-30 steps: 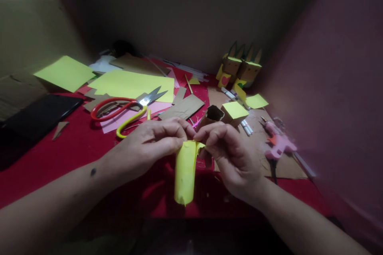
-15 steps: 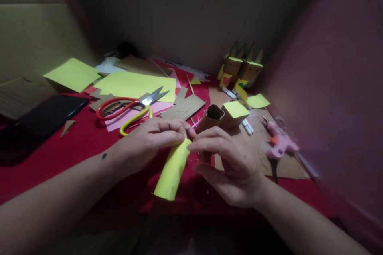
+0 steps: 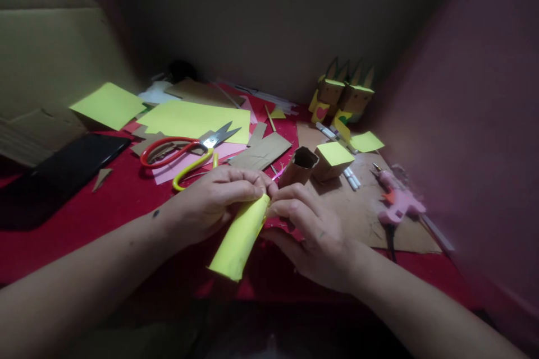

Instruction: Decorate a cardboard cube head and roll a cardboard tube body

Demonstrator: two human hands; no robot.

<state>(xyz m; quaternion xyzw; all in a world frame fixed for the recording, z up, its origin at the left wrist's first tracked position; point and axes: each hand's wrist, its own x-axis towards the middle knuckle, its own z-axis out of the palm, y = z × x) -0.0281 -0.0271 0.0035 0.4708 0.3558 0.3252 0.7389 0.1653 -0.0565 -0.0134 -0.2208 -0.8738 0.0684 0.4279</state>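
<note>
A rolled yellow paper tube (image 3: 239, 241) slants toward me above the front of the red-covered table. My left hand (image 3: 223, 196) pinches its far end between thumb and fingers. My right hand (image 3: 311, 235) presses its bent fingers on the right side of that same end, the thumb lower along the tube's side. Just beyond the hands stands a brown cardboard tube (image 3: 300, 167). Beside it sits a cardboard box with a yellow top (image 3: 332, 161). Scissors (image 3: 206, 148) with one red and one yellow handle lie open past my left hand.
A pink glue gun (image 3: 398, 202) rests on a cardboard sheet (image 3: 366, 224) at right. Yellow paper (image 3: 189, 118), cardboard scraps (image 3: 265, 151) and a black flat object (image 3: 80, 171) lie around. Two cardboard figures (image 3: 343, 95) stand at back right, near the walls.
My right fingers have closed in on the tube's far end, and its thumb has moved left against the tube. The tube's near end has swung slightly left. The view has shifted a little.
</note>
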